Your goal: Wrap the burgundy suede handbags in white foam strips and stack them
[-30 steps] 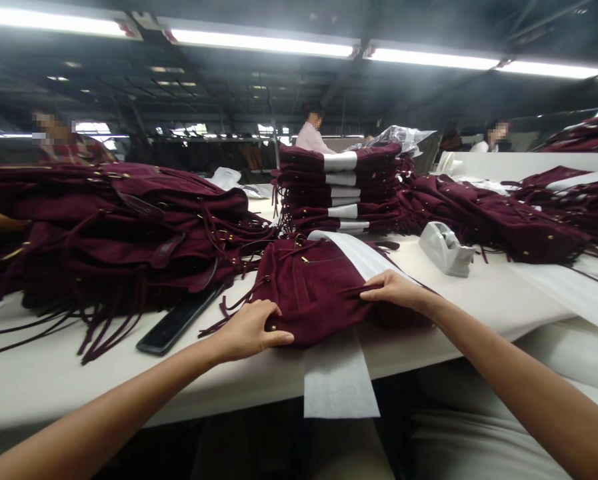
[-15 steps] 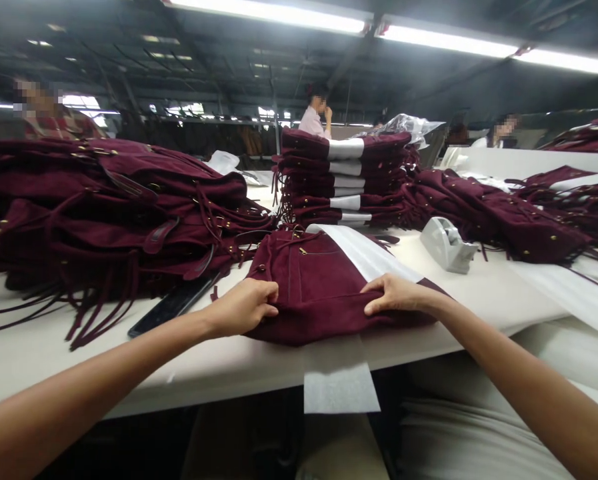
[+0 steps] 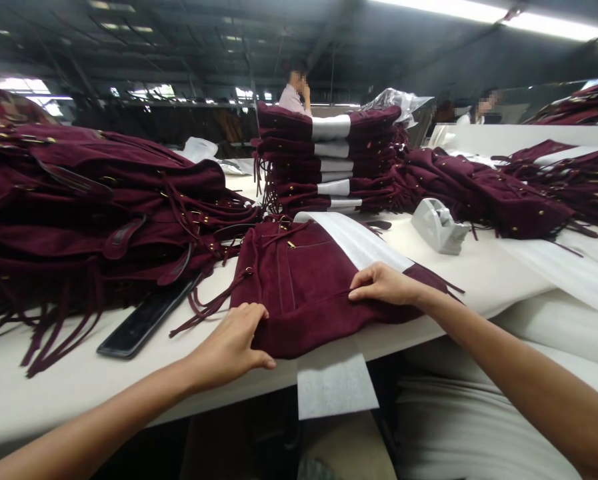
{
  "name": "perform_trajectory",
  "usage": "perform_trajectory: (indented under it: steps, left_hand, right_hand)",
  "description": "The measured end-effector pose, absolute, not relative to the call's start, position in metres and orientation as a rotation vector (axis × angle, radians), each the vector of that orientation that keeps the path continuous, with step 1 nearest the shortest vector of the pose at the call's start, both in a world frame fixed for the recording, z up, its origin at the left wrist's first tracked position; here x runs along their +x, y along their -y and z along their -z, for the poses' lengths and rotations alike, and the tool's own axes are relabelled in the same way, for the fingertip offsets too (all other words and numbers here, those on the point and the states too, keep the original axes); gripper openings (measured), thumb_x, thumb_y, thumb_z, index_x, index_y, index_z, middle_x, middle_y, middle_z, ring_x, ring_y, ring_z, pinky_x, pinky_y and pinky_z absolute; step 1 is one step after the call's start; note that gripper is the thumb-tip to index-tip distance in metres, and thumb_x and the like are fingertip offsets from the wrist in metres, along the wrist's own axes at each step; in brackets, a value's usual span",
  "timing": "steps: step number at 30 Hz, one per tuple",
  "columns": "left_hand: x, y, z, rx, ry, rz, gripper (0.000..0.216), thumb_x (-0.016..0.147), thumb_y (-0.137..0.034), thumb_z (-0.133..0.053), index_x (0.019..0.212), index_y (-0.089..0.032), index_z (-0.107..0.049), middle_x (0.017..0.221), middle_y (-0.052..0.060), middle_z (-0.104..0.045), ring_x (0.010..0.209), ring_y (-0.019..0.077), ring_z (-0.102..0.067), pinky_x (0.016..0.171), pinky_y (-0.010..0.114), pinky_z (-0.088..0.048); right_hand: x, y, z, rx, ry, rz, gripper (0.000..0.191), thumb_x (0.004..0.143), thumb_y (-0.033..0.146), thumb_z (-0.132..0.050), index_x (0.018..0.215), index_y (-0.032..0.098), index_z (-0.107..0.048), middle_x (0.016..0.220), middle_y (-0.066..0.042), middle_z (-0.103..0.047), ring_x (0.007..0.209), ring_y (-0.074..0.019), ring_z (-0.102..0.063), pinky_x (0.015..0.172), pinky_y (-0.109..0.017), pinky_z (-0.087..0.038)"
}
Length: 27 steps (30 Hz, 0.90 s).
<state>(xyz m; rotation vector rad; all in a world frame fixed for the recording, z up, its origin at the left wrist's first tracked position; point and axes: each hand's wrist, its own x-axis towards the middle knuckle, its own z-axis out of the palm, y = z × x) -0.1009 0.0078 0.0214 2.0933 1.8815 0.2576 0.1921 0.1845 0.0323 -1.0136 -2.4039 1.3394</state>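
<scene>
A burgundy suede-like bag point(image 3: 309, 280) lies flat before me, with a zip and thin fringe cords at its left side. My right hand point(image 3: 386, 283) pinches a fold of its front. At the bag's lower left corner is my left hand point(image 3: 236, 343), thumb spread away from the fingers, touching the edge. Over the bag's upper right runs a white paper strip point(image 3: 351, 240). A white paper end point(image 3: 336, 387) hangs from under the bag over the table edge.
Banded burgundy bags point(image 3: 331, 153) are stacked behind. A heap of bags point(image 3: 79, 200) fills the left, beside a black phone point(image 3: 146, 317). On the right stand a grey tape dispenser point(image 3: 439, 227) and more bags point(image 3: 483, 190). People are in the background.
My left hand has loosened from the bag and slid down and left, its thumb now apart. My right hand keeps its pinch. The view has shifted slightly.
</scene>
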Motion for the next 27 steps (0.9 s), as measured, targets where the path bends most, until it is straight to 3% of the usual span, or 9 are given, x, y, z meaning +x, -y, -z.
perform_trajectory:
  steps: [3, 6, 9, 11, 13, 15, 19, 21, 27]
  left_hand:
    - [-0.088, -0.006, -0.01, 2.184, -1.939, -0.293, 0.018, 0.071, -0.013, -0.06, 0.082, -0.02, -0.048, 0.089, 0.005, -0.058, 0.089, 0.0252, -0.053, 0.076, 0.034, -0.039]
    - [-0.088, -0.013, -0.014, 2.191, -1.892, -0.368, 0.02, 0.068, -0.004, -0.051, 0.076, -0.021, -0.044, 0.081, 0.003, -0.058, 0.08, 0.0215, -0.054, 0.069, 0.03, -0.036]
    - [-0.099, -0.032, -0.034, 2.011, -1.747, -0.51, 0.02, 0.07, -0.018, -0.062, 0.07, -0.021, -0.043, 0.068, -0.004, -0.054, 0.067, 0.0161, -0.052, 0.059, 0.026, -0.033]
    - [-0.107, -0.048, -0.052, 1.862, -1.7, -0.58, 0.029, 0.064, -0.029, -0.072, 0.067, -0.021, -0.044, 0.064, -0.006, -0.051, 0.063, 0.0139, -0.05, 0.055, 0.023, -0.032]
    - [-0.113, -0.062, -0.065, 1.756, -1.687, -0.606, 0.034, 0.058, -0.031, -0.076, 0.067, -0.02, -0.046, 0.062, -0.007, -0.05, 0.061, 0.0127, -0.049, 0.053, 0.022, -0.033]
    - [-0.116, -0.071, -0.072, 1.706, -1.68, -0.601, 0.035, 0.053, -0.03, -0.078, 0.067, -0.02, -0.047, 0.06, -0.008, -0.049, 0.059, 0.0119, -0.049, 0.053, 0.021, -0.033]
    - [-0.124, -0.08, -0.071, 1.678, -1.683, -0.586, 0.038, 0.049, -0.032, -0.079, 0.066, -0.019, -0.048, 0.061, -0.008, -0.05, 0.058, 0.0116, -0.049, 0.053, 0.021, -0.035]
    - [-0.129, -0.084, -0.068, 1.653, -1.694, -0.572, 0.039, 0.05, -0.035, -0.079, 0.067, -0.019, -0.048, 0.063, -0.007, -0.052, 0.059, 0.0126, -0.051, 0.054, 0.022, -0.037]
    - [-0.124, -0.099, -0.066, 2.068, -2.134, -0.23, 0.027, 0.064, -0.035, -0.073, 0.074, -0.021, -0.051, 0.074, 0.001, -0.061, 0.074, 0.0226, -0.06, 0.06, 0.028, -0.037]
  right_hand:
    - [0.194, -0.186, -0.03, -1.02, 2.451, -1.349, 0.036, 0.067, 0.05, -0.074, 0.075, 0.014, -0.073, 0.064, 0.001, -0.062, 0.061, -0.0121, -0.049, 0.06, -0.026, -0.036]
    - [0.198, -0.185, -0.034, -0.995, 2.498, -1.313, 0.039, 0.069, 0.053, -0.072, 0.076, 0.014, -0.072, 0.065, 0.001, -0.062, 0.063, -0.0132, -0.051, 0.061, -0.026, -0.037]
    - [0.203, -0.181, -0.049, -1.017, 2.567, -1.174, 0.046, 0.073, 0.059, -0.067, 0.086, 0.016, -0.073, 0.074, -0.001, -0.065, 0.071, -0.0172, -0.056, 0.065, -0.027, -0.04]
    - [0.205, -0.176, -0.062, -1.05, 2.64, -1.039, 0.054, 0.072, 0.061, -0.068, 0.102, 0.017, -0.07, 0.092, -0.004, -0.069, 0.085, -0.0216, -0.059, 0.073, -0.028, -0.043]
    - [0.202, -0.172, -0.07, -1.098, 2.712, -0.899, 0.067, 0.066, 0.062, -0.073, 0.115, 0.017, -0.064, 0.111, -0.008, -0.066, 0.098, -0.0253, -0.059, 0.08, -0.029, -0.043]
    - [0.195, -0.168, -0.072, -1.138, 2.755, -0.786, 0.073, 0.062, 0.063, -0.076, 0.116, 0.017, -0.061, 0.115, -0.01, -0.065, 0.099, -0.0261, -0.059, 0.08, -0.029, -0.043]
    - [0.178, -0.168, -0.062, -1.186, 2.778, -0.573, 0.044, 0.073, 0.059, -0.071, 0.087, 0.019, -0.061, 0.081, -0.003, -0.065, 0.073, -0.0194, -0.057, 0.059, -0.026, -0.035]
    - [0.171, -0.17, -0.058, -1.138, 2.802, -0.461, 0.037, 0.079, 0.055, -0.068, 0.079, 0.02, -0.057, 0.073, -0.001, -0.063, 0.068, -0.0174, -0.055, 0.057, -0.026, -0.031]
    - [0.159, -0.181, -0.05, -1.002, 2.829, 0.161, 0.024, 0.096, 0.041, -0.051, 0.103, 0.018, -0.055, 0.085, -0.008, -0.068, 0.076, -0.0221, -0.062, 0.063, -0.028, -0.03]
